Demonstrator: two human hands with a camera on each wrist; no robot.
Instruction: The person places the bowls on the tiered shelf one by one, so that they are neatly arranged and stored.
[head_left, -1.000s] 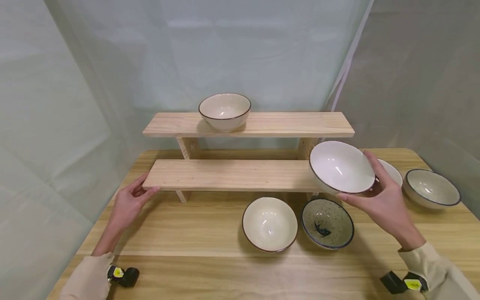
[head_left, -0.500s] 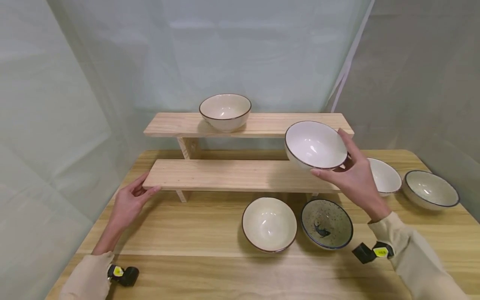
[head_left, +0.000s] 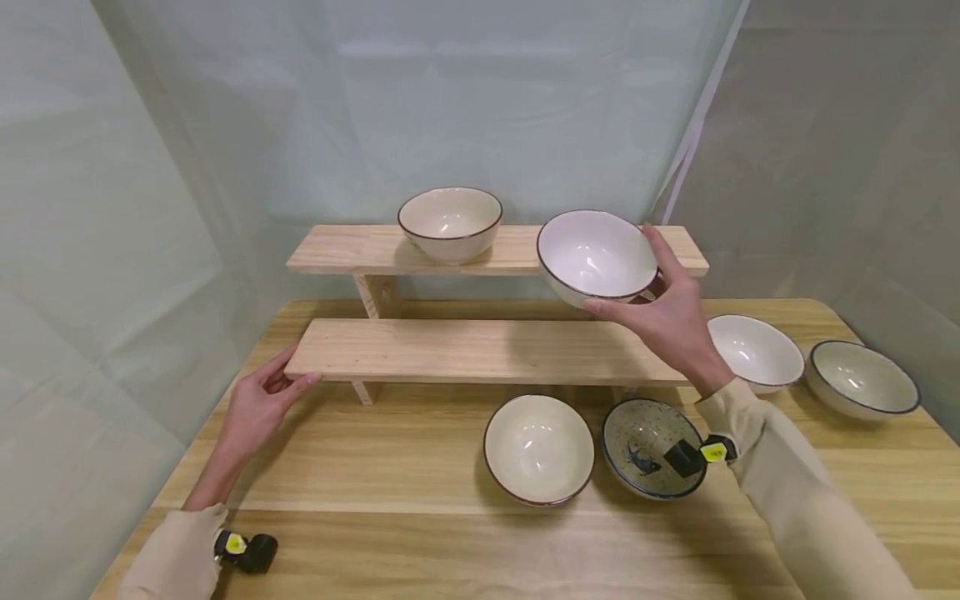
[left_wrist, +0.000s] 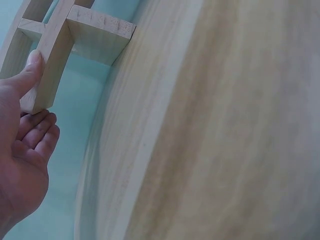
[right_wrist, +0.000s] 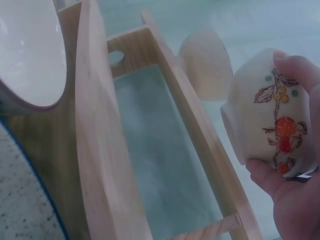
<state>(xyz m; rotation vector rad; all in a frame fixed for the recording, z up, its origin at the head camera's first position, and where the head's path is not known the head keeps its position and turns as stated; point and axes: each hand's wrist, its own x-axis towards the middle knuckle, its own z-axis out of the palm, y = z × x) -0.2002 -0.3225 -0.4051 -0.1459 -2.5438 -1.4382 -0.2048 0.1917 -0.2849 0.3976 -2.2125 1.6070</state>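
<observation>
My right hand [head_left: 671,321] grips a white bowl [head_left: 596,250] by its right side, in the air in front of the upper board. In the right wrist view that bowl [right_wrist: 267,115] shows orange fruit and leaves painted on its outside. At the lower board's left end, my left hand [head_left: 255,412] holds the two-tier wooden shelf [head_left: 420,346]. The left wrist view shows the thumb [left_wrist: 32,65] against the board and the other fingers curled near its end. A cream bowl with a brown rim [head_left: 450,221] stands on the upper board, left of the held bowl.
In front of the shelf, a cream bowl [head_left: 538,450] and a speckled grey bowl [head_left: 637,433] sit on the wooden table [head_left: 360,550]. The right forearm passes over the speckled one. A white bowl [head_left: 757,354] and a blue-rimmed bowl [head_left: 862,379] stand at right. Pale sheeting hangs behind.
My right hand has carried the white bowl left and upward, from the lower board's right end to in front of the upper board. My left hand stays on the shelf.
</observation>
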